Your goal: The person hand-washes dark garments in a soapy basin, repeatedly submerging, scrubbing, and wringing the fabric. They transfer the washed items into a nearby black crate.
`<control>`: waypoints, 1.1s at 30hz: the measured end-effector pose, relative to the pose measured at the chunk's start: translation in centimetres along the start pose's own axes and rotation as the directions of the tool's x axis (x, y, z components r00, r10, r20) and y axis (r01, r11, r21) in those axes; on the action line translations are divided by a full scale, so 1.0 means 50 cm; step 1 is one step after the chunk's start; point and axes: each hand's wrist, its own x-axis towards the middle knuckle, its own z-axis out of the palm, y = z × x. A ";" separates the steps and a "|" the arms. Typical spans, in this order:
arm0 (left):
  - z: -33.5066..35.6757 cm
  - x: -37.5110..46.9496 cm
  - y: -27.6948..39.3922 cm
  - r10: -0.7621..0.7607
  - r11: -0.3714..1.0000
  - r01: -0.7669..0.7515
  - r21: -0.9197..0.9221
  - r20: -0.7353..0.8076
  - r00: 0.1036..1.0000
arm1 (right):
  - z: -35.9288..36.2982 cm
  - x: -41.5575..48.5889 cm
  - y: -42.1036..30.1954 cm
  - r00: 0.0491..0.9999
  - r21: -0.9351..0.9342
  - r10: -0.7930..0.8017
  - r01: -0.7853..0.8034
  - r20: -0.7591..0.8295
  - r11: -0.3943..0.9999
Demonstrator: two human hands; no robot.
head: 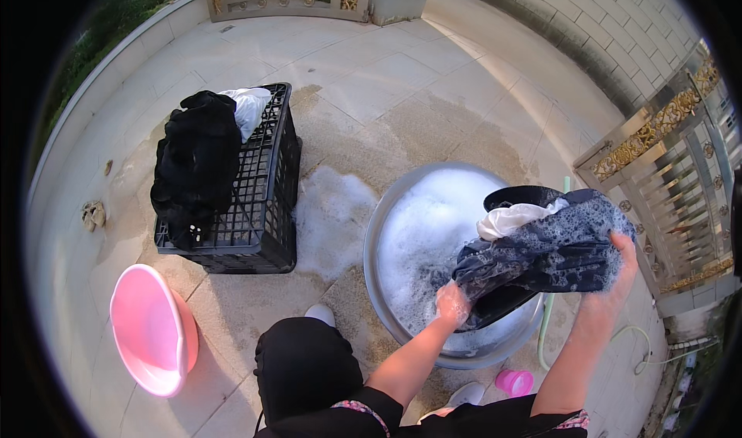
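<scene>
A dark, soapy garment [539,247] lies stretched across a black board [504,307], which looks like a washboard and leans in a round metal basin [374,299]. White suds [435,206] fill much of the basin. My left hand [453,306] grips the garment's lower left end, low near the suds. At the right end, my right hand [621,267] holds the cloth, its fingers partly hidden behind the fabric. A bunched white cloth [510,221] rests against the upper part of the board, touching the dark garment. Most of the board is covered.
Left of the basin stands an upturned black plastic crate [278,206] with black clothing [200,154] and a white cloth [250,108] on top. A pink basin [148,328] tilts nearby. A pink cup [515,383] and a green hose [545,334] lie by the metal basin. Foam [333,218] wets the floor.
</scene>
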 end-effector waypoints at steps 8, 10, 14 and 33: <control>0.051 0.022 -0.170 -0.107 0.988 0.087 -0.127 -0.160 0.981 | -0.118 0.075 0.046 0.998 -0.426 -0.055 0.061 0.027 0.902; -0.009 0.048 -0.083 -0.061 0.932 0.008 -0.363 -0.133 0.989 | -0.163 0.093 0.052 0.988 -0.610 -0.147 0.143 0.043 0.780; -0.147 0.066 0.072 0.094 0.750 -0.137 -0.647 -0.101 0.990 | -0.275 0.145 0.091 0.986 -0.848 -0.159 0.130 0.055 0.514; -0.154 0.061 -0.013 -0.013 0.993 -0.057 0.105 0.568 0.823 | 0.104 0.046 -0.143 0.930 -0.152 -0.359 0.367 0.074 0.918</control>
